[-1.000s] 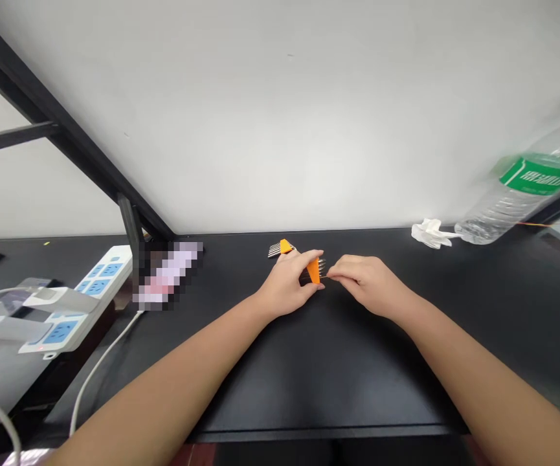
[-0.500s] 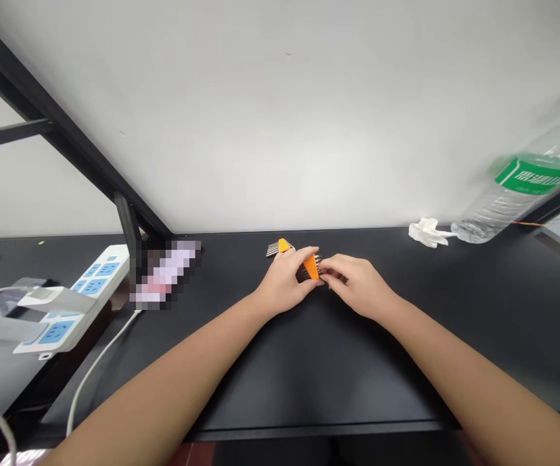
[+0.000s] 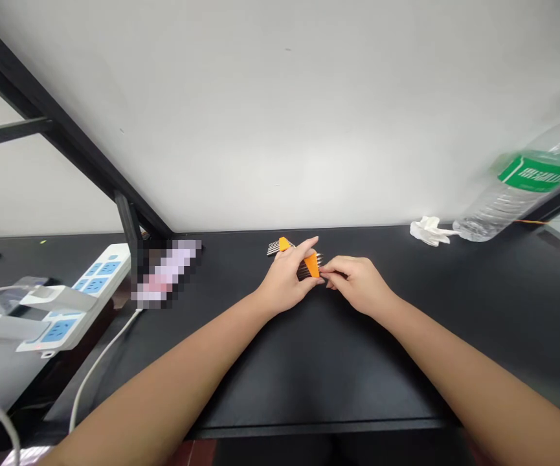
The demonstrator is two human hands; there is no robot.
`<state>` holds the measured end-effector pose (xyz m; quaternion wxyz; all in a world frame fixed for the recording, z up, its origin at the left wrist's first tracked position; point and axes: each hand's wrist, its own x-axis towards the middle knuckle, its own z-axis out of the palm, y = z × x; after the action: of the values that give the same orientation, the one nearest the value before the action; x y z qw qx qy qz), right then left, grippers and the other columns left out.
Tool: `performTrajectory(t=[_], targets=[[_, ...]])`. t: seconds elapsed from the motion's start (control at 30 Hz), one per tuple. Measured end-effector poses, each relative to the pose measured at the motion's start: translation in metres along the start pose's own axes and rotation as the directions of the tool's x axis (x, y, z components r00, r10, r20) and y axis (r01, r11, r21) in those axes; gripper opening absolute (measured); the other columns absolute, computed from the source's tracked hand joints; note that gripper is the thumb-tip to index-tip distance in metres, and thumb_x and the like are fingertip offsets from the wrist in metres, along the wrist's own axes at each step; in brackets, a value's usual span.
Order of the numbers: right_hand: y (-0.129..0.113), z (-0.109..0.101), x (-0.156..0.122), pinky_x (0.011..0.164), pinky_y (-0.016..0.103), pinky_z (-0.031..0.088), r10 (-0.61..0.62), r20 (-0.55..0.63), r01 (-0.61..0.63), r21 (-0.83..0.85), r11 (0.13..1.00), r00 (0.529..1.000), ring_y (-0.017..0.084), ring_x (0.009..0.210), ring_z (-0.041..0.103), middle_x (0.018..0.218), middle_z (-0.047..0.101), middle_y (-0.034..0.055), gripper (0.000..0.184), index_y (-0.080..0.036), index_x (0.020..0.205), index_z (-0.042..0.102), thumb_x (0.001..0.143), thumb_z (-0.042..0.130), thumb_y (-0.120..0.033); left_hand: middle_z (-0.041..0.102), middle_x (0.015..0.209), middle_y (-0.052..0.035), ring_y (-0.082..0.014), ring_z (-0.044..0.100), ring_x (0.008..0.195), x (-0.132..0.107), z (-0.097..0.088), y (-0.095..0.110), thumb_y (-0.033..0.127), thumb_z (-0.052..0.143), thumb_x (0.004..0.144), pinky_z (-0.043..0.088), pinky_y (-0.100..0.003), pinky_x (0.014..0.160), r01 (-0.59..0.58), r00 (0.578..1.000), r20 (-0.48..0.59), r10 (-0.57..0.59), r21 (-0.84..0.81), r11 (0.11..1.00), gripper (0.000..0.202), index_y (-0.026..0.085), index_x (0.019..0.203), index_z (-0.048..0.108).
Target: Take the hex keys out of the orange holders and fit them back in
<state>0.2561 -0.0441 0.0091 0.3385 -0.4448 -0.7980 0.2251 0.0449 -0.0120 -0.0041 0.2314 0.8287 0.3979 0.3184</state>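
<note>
Right hand (image 3: 355, 283) has moved inward, pinching one of the metal rods (image 3: 320, 258) at an orange holder (image 3: 312, 265); left hand (image 3: 282, 279) clasps and partly hides it over the desk (image 3: 323, 382). Around: second orange piece (image 3: 284, 244) (joined or not, cannot tell), one bottle (image 3: 537, 171), one tissue (image 3: 428, 231), two chargers (image 3: 61, 298).

You can see a green label (image 3: 535, 173) on the plastic bottle (image 3: 496, 208) — just right of the tissue (image 3: 428, 231) — but its white lettering (image 3: 546, 174) is too blurred to read.
</note>
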Motion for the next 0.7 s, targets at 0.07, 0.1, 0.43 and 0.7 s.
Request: performTrajectory(t=[0.07, 0.1, 0.43, 0.7], targets=[[0.001, 0.0, 0.001, 0.072, 0.027, 0.048, -0.01, -0.002, 0.01, -0.017, 1.0, 1.0, 0.014, 0.075, 0.065, 0.086, 0.072, 0.0008, 0.02, -0.022, 0.091, 0.071, 0.097, 0.054, -0.012, 0.067, 0.129, -0.0068, -0.0256, 0.061, 0.122, 0.0, 0.001, 0.0, 0.029, 0.078, 0.083, 0.043, -0.05, 0.11, 0.008, 1.0, -0.003, -0.008, -0.013, 1.0, 0.082, 0.029, 0.154, 0.038], [0.001, 0.0, 0.001, 0.071, 0.027, 0.047, -0.007, -0.003, 0.007, -0.03, 1.0, 1.0, 0.014, 0.075, 0.065, 0.088, 0.073, 0.0007, 0.019, -0.022, 0.092, 0.07, 0.097, 0.054, -0.013, 0.066, 0.129, -0.0069, -0.0254, 0.061, 0.123, -0.001, 0.001, 0.001, 0.029, 0.078, 0.084, 0.043, -0.049, 0.111, 0.007, 1.0, -0.003, -0.007, -0.019, 1.0, 0.08, 0.029, 0.154, 0.038], [0.013, -0.027, 0.002, 0.07, 0.029, 0.043, 0.024, 0.105, 0.017, -0.374, 0.927, 0.994, 0.016, 0.076, 0.06, 0.091, 0.067, 0.0043, 0.009, -0.02, 0.093, 0.068, 0.094, 0.059, -0.02, 0.067, 0.13, -0.008, -0.0266, 0.061, 0.123, -0.002, 0.001, 0.003, 0.032, 0.079, 0.083, 0.044, -0.049, 0.112, 0.007, 1.0, 0.003, -0.007, -0.004, 1.0, 0.078, 0.028, 0.152, 0.041], [0.034, -0.049, 0.002, 0.064, 0.028, 0.044, 0.165, 0.258, -0.052, -0.394, 0.918, 0.952, 0.016, 0.074, 0.061, 0.091, 0.066, 0.0042, 0.01, -0.021, 0.085, 0.07, 0.088, 0.061, -0.019, 0.064, 0.134, -0.0084, -0.0286, 0.059, 0.125, -0.001, 0.001, -0.001, 0.031, 0.077, 0.084, 0.045, -0.051, 0.111, 0.029, 0.999, 0.022, -0.029, 0.013, 0.999, 0.072, 0.029, 0.149, 0.045]])
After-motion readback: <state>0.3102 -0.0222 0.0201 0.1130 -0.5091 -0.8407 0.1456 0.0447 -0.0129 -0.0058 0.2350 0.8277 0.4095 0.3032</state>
